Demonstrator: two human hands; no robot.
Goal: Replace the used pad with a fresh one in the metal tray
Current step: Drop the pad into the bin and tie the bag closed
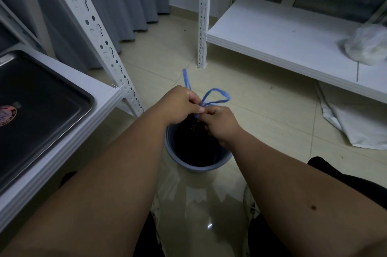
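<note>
Fingers of both my hands pinch the blue drawstring above the bin; I'd pull evenly, keeping the bag centered below them.

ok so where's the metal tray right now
The metal tray sits at the far left of the head view on the white shelf, left of the blue bin and both hands.

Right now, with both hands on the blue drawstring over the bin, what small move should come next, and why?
Probably pull the blue drawstring snug. The left hand and right hand both pinch it above the black bag in the blue bin, and a loop is still slack. The metal tray looks bare.
</note>
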